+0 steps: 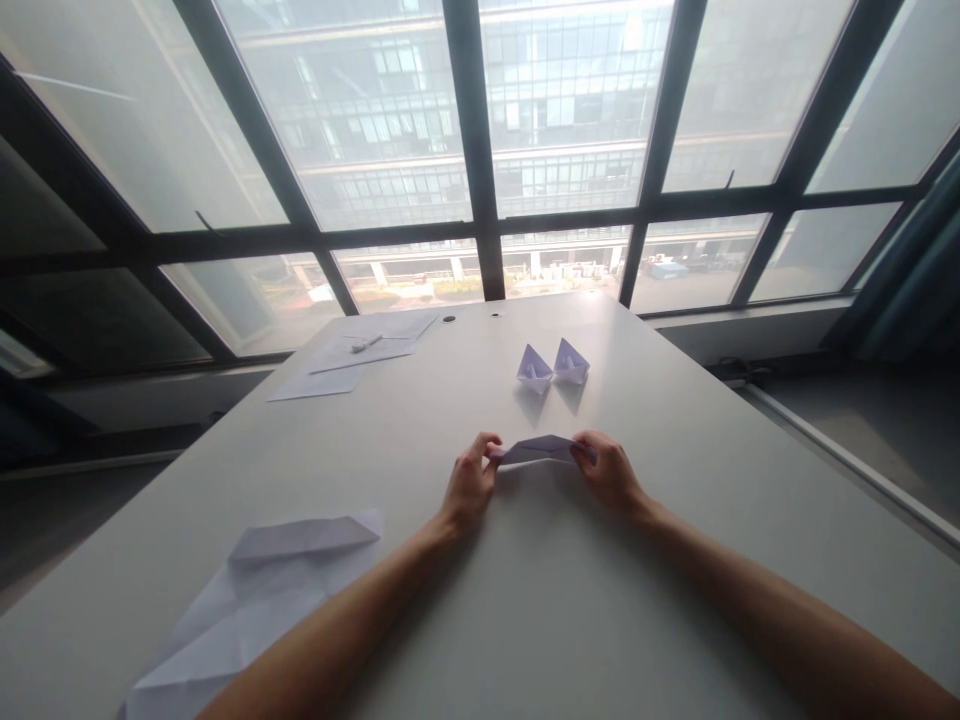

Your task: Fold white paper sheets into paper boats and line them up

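Observation:
Between my two hands is a folded white paper, long and low with pointed ends, held just over the table. My left hand pinches its left end between thumb and fingers. At the other end, my right hand grips the paper the same way. Beyond them stand two folded paper boats, the left boat and the right boat, side by side and seemingly touching. A creased, partly unfolded paper sheet lies at the near left, partly covered by my left forearm.
Several flat paper sheets lie at the table's far left, with a small white pen-like object on top. The white table reaches toward large windows. Two round dark holes, one being the left hole, are near its far edge.

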`<state>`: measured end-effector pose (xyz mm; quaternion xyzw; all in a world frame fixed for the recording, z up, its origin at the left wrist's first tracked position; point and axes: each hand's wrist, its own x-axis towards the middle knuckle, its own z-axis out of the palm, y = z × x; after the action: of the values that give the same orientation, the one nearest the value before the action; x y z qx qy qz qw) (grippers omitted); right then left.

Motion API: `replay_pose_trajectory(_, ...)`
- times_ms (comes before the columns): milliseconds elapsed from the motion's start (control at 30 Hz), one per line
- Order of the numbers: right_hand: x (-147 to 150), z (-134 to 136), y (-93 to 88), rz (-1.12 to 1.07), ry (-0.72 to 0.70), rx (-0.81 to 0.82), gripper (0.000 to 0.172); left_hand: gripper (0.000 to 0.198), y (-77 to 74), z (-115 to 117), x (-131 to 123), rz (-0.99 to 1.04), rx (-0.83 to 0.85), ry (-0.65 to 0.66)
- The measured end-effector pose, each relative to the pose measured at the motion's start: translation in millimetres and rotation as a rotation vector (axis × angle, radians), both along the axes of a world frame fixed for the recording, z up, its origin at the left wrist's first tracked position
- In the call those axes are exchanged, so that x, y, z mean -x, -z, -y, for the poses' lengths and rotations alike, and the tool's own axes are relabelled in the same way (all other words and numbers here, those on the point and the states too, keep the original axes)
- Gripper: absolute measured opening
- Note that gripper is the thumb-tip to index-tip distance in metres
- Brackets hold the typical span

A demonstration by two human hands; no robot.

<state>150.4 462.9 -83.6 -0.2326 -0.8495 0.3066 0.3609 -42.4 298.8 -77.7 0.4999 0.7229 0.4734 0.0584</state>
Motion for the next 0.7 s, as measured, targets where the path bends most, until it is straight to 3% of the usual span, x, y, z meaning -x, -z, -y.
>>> replay_pose_trajectory(167,0.1,-0.3,-0.9,0.013,0.003,0.011,0.017,0.004,-0.6,1.2,-1.4,0.016,0.01,-0.022)
replay_pose_trajectory(467,0.9,-1.7,2.1,-0.008,0.038,0.072,0.019,0.011,-8.9,0.1,-3.1,-0.085,-0.131,0.021)
replay_pose_trajectory(700,0.8,-5.8,3.3,-0.154,0.037,0.207,0.02,0.016,-14.4,0.1,-3.9,-0.03,-0.208,0.021)
